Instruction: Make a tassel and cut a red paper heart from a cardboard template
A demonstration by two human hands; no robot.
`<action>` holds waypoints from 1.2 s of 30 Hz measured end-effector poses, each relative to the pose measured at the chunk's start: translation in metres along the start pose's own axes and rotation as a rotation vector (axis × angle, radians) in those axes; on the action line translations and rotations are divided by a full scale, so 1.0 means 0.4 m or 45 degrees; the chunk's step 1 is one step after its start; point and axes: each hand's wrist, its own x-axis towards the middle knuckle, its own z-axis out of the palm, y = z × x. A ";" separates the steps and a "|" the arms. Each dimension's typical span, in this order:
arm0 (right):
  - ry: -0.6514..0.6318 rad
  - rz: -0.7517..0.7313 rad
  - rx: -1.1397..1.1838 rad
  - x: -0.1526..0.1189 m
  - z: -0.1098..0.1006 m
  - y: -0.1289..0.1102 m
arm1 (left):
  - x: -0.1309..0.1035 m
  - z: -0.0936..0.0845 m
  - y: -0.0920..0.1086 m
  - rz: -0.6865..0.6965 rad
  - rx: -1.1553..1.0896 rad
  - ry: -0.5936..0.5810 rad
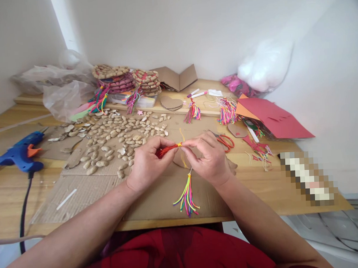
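Over the middle of the cardboard, my left hand (pixel 149 163) is closed on a red cord tassel (pixel 167 150). A yellow cord (pixel 179 144) is wound around the tassel's end, with one tail rising and another hanging below. My right hand (pixel 208 156) pinches at that bound end, its fingertips almost meeting those of my left; exactly what they grip is partly hidden. Just below my hands a multicoloured tassel (pixel 187 195) lies spread on the cardboard. Scissors with orange-red handles (pixel 227 143) lie beyond my right hand, partly covered.
Loose peanuts (pixel 113 131) cover the cardboard at left, beside a blue glue gun (pixel 22 152) with its cord. Behind stand stacked peanut-covered pieces (pixel 114 79), a cardboard heart (pixel 171 103) and colourful tassels (pixel 227 111). Red paper (pixel 276 116) and a pixelated object (pixel 308 179) are at right.
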 end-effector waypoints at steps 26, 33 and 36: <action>0.043 -0.163 -0.203 -0.008 0.004 0.008 | -0.008 0.007 -0.002 0.015 -0.044 0.003; 0.014 -0.083 -0.080 0.003 0.008 -0.007 | -0.007 0.007 0.000 0.127 -0.013 0.006; -0.006 -0.048 -0.014 0.003 0.009 -0.007 | -0.006 0.007 -0.003 0.136 -0.003 0.004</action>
